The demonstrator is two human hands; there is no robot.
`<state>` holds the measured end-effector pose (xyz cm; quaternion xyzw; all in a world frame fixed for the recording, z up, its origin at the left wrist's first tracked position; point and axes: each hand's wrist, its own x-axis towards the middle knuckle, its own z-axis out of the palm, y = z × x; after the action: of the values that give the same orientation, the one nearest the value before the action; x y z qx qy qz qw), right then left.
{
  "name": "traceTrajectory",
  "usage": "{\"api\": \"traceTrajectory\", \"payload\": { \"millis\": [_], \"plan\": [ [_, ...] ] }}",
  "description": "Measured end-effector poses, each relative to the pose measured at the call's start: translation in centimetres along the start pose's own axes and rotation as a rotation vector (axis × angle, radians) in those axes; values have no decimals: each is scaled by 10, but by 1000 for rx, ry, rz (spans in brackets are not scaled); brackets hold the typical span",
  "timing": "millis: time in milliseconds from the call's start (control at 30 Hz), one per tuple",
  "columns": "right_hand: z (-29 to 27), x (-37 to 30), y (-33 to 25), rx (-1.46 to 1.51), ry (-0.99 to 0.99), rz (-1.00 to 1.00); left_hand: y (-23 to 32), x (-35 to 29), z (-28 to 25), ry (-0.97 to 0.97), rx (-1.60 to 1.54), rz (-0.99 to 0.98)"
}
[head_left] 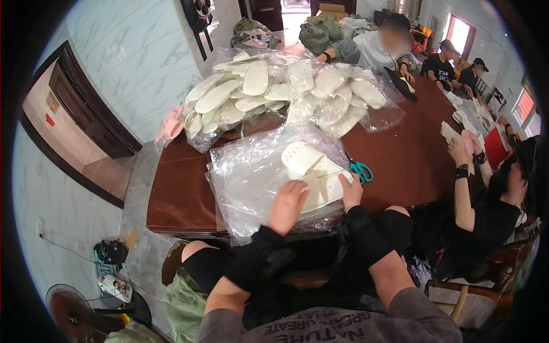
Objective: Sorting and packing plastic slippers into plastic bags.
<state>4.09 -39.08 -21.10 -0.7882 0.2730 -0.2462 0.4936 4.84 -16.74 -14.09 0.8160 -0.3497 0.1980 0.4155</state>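
Observation:
A pair of white slippers (305, 158) lies on a stack of clear plastic bags (246, 171) at the table's front edge. One slipper has its wide strap facing up at the far left; the other lies nearer, partly covered by my hands. My right hand (351, 191) grips the nearer slipper's right edge, thumb on top. My left hand (289, 204) is at that slipper's left side, fingers bent together against it; the fingertips are partly hidden. Teal-handled scissors (361, 171) lie just right of the slippers.
A big heap of bagged white slippers (254, 79) covers the table's far side, with pink slippers (170, 123) at its left end. A brown cloth covers the table (394, 166). One person (374, 48) works across, another (486, 194) at right holding a pink slipper. A fan (71, 317) stands lower left.

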Motion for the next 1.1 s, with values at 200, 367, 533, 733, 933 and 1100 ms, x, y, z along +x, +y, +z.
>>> {"api": "traceTrajectory", "payload": {
  "millis": [200, 367, 533, 733, 933, 1100],
  "plan": [
    [10, -4, 13, -44, 12, -36, 11, 23, 73, -48, 376, -103],
    [5, -1, 15, -26, 32, -95, 9, 34, 96, -77, 589, -208],
    [-31, 35, 10, -175, -234, -141, -7, 35, 101, -216, 782, -243],
    [-80, 25, 19, -759, -118, -439, -16, 20, 107, 24, 468, -226],
    [-88, 24, 14, -756, -209, -442, -8, 21, 90, 140, 26, -279],
    [-113, 13, 11, -829, -311, -446, -4, 13, 88, 271, 15, -336]
  ]
}}
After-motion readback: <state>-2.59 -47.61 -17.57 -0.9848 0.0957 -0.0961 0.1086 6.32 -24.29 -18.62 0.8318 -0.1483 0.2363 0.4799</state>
